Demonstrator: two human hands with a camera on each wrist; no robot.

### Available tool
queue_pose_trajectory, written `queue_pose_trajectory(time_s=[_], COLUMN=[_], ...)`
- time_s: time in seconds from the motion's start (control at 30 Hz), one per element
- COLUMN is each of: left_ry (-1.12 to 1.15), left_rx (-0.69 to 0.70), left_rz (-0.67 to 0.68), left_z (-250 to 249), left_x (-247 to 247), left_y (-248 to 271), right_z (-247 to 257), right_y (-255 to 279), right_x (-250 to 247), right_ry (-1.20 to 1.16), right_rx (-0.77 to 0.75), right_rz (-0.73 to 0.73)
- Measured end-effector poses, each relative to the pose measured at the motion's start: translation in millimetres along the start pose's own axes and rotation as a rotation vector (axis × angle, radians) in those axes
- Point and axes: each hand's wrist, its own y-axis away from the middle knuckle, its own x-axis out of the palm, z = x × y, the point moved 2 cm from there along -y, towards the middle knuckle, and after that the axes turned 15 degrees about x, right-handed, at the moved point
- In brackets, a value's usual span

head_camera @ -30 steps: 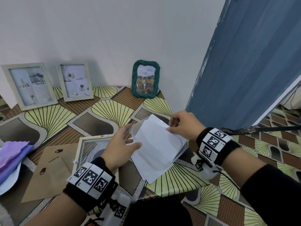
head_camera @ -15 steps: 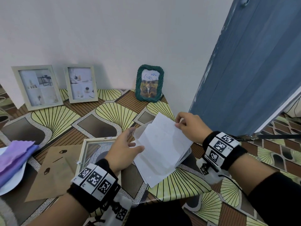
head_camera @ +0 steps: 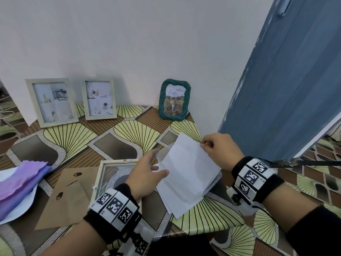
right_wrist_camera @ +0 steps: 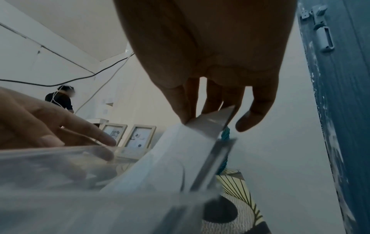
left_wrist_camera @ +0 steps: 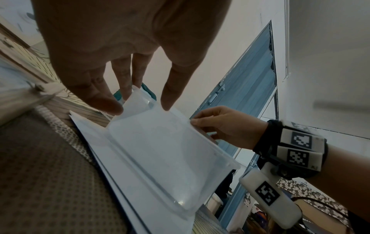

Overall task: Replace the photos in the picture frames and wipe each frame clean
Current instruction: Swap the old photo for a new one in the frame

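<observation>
My right hand (head_camera: 203,145) pinches the top corner of a white photo sheet (head_camera: 186,174), face away from me, and holds it tilted up over a clear plastic box (head_camera: 214,183) with more sheets under it. My left hand (head_camera: 158,163) holds the box's left end, thumb on the sheets and fingers behind the rim; the left wrist view shows those fingertips (left_wrist_camera: 168,106) on the clear box (left_wrist_camera: 160,150). An empty pale frame (head_camera: 103,170) lies flat beside my left hand, with its brown backing board (head_camera: 73,196) to the left.
Two pale frames (head_camera: 51,102) (head_camera: 99,98) and a green frame (head_camera: 174,99) lean on the wall at the back. A purple cloth (head_camera: 22,183) lies at the far left. A blue door (head_camera: 286,89) stands close on the right. The table's front edge (head_camera: 221,230) is near my wrists.
My right hand has drawn the white sheet up and to the right, further out of the clear box. My left hand keeps its hold on the box.
</observation>
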Motion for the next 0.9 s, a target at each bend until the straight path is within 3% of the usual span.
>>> queue_pose_trajectory(time_s=[0.27, 0.4, 0.5, 0.67, 0.9], left_ry=[0.068, 0.134, 0.115, -0.044, -0.342], left_rx=[-0.009, 0.067, 0.155, 0.24, 0.202], left_rz=[-0.027, -0.09, -0.152, -0.201, -0.152], left_z=[-2.1, -14.5, -26.6, -32.2, -3.3], left_x=[-1.7, -15.4, -35.9, -78.5, -125.7], left_y=[-2.2, -2.5, 1.6, 16.9, 62.4], right_z=[19.8, 39.2, 53.7, 68.6, 84.3], right_y=[5.2, 13.0, 16.0, 21.1, 39.4], right_x=[-28.9, -47.0, -54.0, -38.2, 31.9], right_ry=[-0.058, -0.181, -0.358, -0.692, -0.852], right_rx=[-0.062, -0.167, -0.203, -0.132, 0.016], right_rz=[-0.142, -0.319, -0.375, -0.295, -0.074])
